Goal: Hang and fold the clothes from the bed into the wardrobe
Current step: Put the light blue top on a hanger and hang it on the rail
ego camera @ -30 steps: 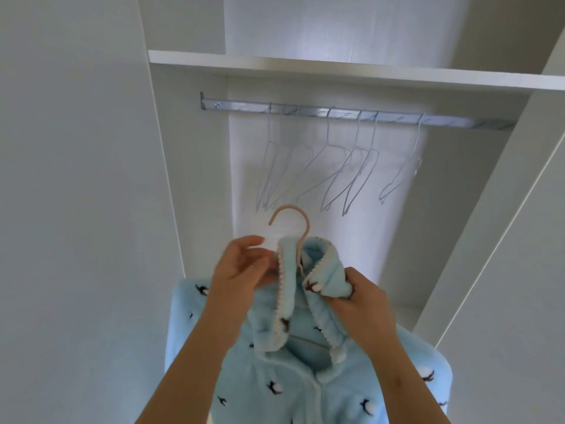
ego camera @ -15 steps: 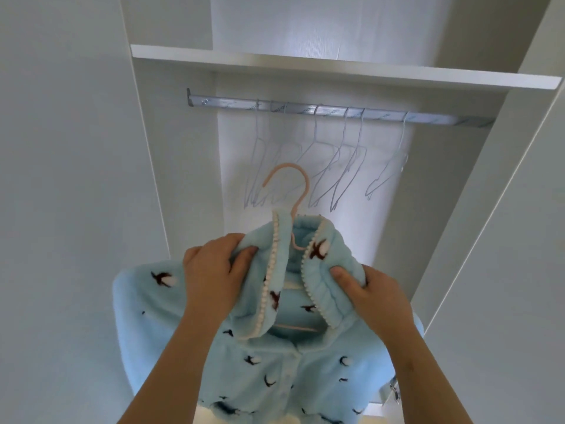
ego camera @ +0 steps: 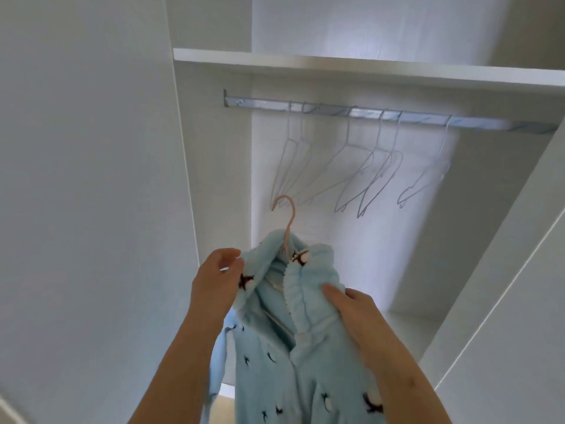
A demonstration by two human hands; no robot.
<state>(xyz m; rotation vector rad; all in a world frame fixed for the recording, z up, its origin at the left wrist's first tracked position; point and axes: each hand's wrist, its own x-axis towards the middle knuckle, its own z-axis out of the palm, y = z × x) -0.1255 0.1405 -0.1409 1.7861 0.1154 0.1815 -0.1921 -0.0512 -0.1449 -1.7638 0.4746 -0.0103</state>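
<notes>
Garment (ego camera: 305, 362) on pink hanger (ego camera: 289, 215) between left hand (ego camera: 217, 280), pinching collar (ego camera: 301, 289), and right hand (ego camera: 351, 307), gripping it.

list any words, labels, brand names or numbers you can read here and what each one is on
None: no readable text shows in this view.
The robe carries only small dark-and-white motifs, not letters, and no tag shows.
The pink hanger, white hangers, rail and shelf bear no print or sticker.
</notes>
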